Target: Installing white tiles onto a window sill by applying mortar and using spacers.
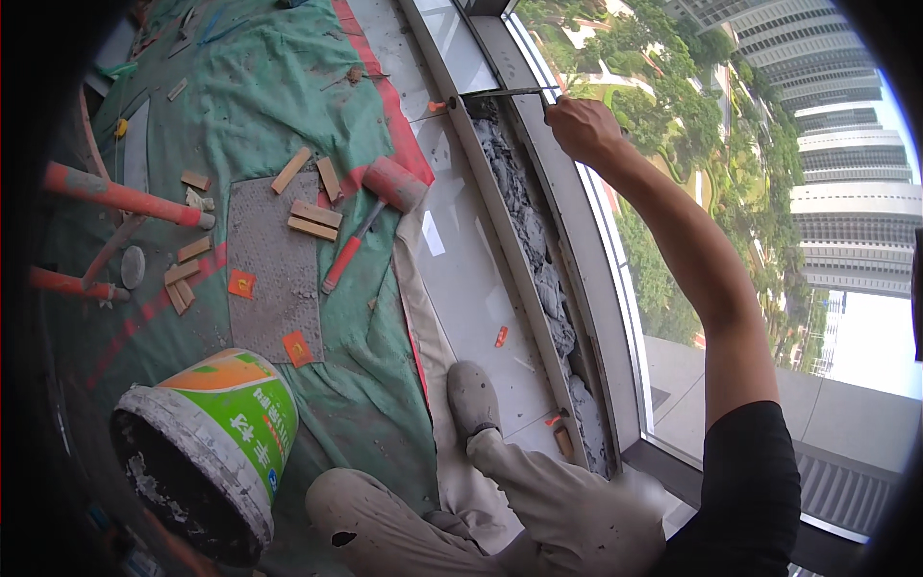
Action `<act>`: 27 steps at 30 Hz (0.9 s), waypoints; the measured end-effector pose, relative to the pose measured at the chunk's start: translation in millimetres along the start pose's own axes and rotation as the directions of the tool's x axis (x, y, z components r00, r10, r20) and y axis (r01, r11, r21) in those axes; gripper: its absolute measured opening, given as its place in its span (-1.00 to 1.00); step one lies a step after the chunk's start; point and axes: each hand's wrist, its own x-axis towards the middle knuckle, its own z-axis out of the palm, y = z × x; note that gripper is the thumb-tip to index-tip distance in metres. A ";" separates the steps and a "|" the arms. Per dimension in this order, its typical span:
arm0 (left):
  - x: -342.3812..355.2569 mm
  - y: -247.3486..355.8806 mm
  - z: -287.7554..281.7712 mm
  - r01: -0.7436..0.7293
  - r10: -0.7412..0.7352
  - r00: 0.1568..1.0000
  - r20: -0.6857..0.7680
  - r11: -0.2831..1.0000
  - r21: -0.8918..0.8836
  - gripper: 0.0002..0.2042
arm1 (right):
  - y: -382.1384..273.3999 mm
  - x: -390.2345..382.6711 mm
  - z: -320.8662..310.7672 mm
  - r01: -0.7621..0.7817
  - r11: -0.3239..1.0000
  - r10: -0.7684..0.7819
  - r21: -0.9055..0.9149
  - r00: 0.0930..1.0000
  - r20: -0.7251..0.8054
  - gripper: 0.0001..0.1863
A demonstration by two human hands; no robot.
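Observation:
My right hand [585, 130] is closed in a fist by the window frame, its arm stretched far forward. It grips what looks like a trowel [510, 92], seen nearly edge-on as a thin dark line. The tool reaches left across the far end of a narrow channel. Lumpy wet grey mortar [529, 231] lies along the channel, between an upright thin slab [505, 231] and the window frame [601, 288]. Orange clips [438, 106] sit at the slab near both ends. My left hand does not show.
A mortar-smeared bucket [236, 404] stands at lower left. A red-handled mallet [370, 216], wood blocks [314, 220] and a grey board [274, 250] lie on green sheeting [279, 106]. Red-ended tools [125, 197] jut in at left. Window glass [673, 173] runs along the right. My shoe [473, 396] rests beside the slab.

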 end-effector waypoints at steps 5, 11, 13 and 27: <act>-14.0 9.5 6.6 -0.088 0.093 0.995 -0.039 0.991 0.103 -0.29 | -7.6 10.9 -4.1 0.030 0.998 -0.027 -0.060 0.998 0.051 -0.74; -20.1 29.8 8.7 -0.059 0.065 0.995 -0.082 0.995 0.077 -0.30 | -1.0 16.6 10.2 0.027 0.999 -0.027 -0.028 1.000 -0.001 -0.74; -1.9 8.3 -19.5 -0.153 0.159 0.987 -0.027 0.977 0.151 -0.29 | -14.9 17.4 8.1 0.022 1.000 -0.022 0.000 1.000 -0.018 -0.74; 22.9 -4.5 -33.3 -0.277 0.282 0.959 -0.008 0.947 0.164 -0.20 | -71.6 -50.4 59.1 -0.053 0.993 0.050 0.104 0.998 0.038 -0.73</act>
